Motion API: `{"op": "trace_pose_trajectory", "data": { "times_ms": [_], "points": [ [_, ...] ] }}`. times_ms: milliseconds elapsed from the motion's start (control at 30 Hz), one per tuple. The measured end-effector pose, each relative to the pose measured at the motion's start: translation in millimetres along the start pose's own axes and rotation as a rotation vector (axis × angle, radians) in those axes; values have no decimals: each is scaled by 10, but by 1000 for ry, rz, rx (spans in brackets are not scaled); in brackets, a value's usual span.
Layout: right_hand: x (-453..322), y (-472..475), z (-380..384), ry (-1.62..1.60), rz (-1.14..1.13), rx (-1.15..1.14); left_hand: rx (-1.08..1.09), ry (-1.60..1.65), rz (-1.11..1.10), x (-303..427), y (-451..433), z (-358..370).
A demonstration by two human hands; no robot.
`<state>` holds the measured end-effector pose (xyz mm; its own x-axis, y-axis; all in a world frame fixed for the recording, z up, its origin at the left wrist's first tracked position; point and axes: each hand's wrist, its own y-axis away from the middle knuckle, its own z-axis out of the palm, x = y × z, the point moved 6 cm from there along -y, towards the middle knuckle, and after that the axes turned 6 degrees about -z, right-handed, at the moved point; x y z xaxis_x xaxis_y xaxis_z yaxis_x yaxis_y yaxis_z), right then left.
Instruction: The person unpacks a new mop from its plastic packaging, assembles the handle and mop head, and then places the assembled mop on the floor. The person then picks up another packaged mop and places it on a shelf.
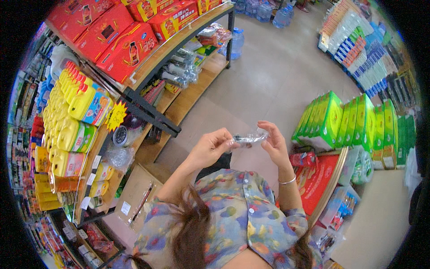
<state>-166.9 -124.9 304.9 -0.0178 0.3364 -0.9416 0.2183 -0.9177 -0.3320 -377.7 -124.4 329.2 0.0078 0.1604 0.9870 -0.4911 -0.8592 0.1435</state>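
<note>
Between my two hands, in front of the floral shirt, is a small shiny packet (250, 138) of clear plastic. What it contains is too small and blurred to tell. My left hand (211, 148) pinches the packet's left end between thumb and fingers. At the other end, my right hand (274, 144) curves its thumb and fingers around the plastic, with a wider gap between them. A thin bracelet (288, 181) circles the right wrist. Tiled floor lies below the packet.
On my left, shelves hold yellow jugs (75, 134) and red drink cartons (126, 50). A cardboard box (134, 195) stands below. To my right are green packs (331, 121), a red box (319, 181) and clear plastic bins (336, 205). Water bottles (238, 43) stand ahead on the floor.
</note>
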Motion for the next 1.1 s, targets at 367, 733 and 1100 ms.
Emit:
{"op": "trace_pose_trajectory", "data": {
  "times_ms": [367,733,1100],
  "points": [
    [1044,-1289,190,-135,528,2,297,468,-359,-391,-922,-896],
    [1375,-1916,274,-333,832,-18,442,934,-635,-990,-1214,-1243],
    [1646,-2528,167,-321,781,-170,637,332,-377,-728,-1565,-1308]
  ]
}}
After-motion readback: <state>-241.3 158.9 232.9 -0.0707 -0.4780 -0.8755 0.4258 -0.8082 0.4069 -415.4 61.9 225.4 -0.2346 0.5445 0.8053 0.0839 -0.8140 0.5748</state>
